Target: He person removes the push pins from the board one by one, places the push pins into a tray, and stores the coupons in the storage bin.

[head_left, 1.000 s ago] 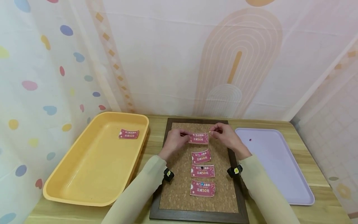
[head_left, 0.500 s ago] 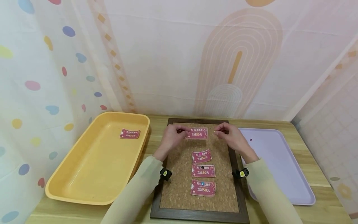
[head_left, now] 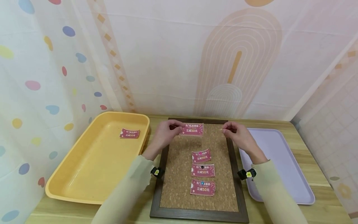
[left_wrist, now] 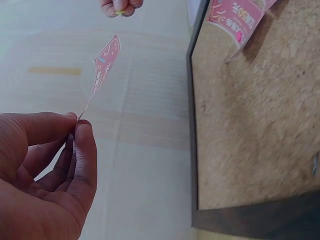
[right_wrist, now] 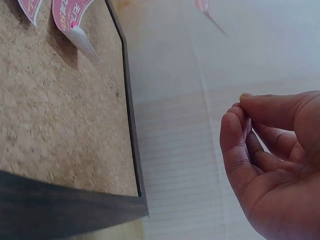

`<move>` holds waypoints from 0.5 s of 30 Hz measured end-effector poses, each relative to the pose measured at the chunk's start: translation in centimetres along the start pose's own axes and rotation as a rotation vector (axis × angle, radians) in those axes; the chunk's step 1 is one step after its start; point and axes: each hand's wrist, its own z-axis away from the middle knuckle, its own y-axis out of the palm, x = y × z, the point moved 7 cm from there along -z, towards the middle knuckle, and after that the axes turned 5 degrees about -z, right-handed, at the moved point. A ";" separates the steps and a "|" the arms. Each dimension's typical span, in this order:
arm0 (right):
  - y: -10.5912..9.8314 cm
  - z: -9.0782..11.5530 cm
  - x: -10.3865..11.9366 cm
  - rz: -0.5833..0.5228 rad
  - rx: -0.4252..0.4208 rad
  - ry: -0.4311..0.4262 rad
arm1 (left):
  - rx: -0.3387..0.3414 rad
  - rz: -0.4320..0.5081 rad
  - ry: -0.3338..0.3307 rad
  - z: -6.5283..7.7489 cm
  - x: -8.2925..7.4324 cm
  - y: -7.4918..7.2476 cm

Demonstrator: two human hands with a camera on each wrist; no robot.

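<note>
My left hand (head_left: pixel 165 133) pinches the left end of a red paper coupon (head_left: pixel 193 130) between thumb and index finger. The coupon is held up off the corkboard (head_left: pixel 176 177), over its far end. In the left wrist view it stands out edge-on from the fingertips, slightly curved. To the right, apart from the coupon, my right hand (head_left: pixel 240 137) pinches a tiny yellow pushpin (left_wrist: pixel 119 12), mostly hidden by the fingertips. Below on the board, three more coupons sit in a column: one with a pink pin (head_left: pixel 200 153), one with a black pin (head_left: pixel 202 167), one with a blue pin (head_left: pixel 202 183).
A yellow tray (head_left: pixel 92 161) stands left of the board, with one coupon (head_left: pixel 130 133) inside. On the right lies a lilac tray (head_left: pixel 282 174), partly behind my right arm. The wooden table (head_left: pixel 310 149) ends against a patterned curtain (head_left: pixel 167 62).
My left hand has moved up and left with the coupon, lifting it. The right hand has drawn away to the right, widening the gap from the coupon. Both still pinch.
</note>
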 end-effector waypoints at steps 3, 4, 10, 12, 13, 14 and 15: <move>-0.5 0.2 0.2 0.000 0.001 0.003 | -0.006 -0.016 0.009 0.3 -0.3 -1.0; -0.7 0.3 0.2 0.000 0.002 0.002 | -0.011 -0.026 0.019 0.3 -0.5 -1.3; -1.6 0.5 0.0 0.000 0.003 -0.015 | -0.036 -0.067 0.050 0.7 -0.8 -3.5; -1.9 0.8 -0.1 0.010 -0.003 -0.021 | -0.024 -0.066 0.036 0.8 -0.6 -4.2; -2.0 0.9 -0.2 0.018 -0.006 -0.022 | -0.015 -0.063 0.026 0.8 -0.5 -4.5; -2.2 1.0 -0.3 0.025 -0.008 -0.020 | -0.010 -0.065 0.023 0.8 -0.4 -4.9; -2.4 1.2 -0.4 0.037 -0.012 -0.018 | -0.009 -0.067 0.020 0.7 -0.3 -5.2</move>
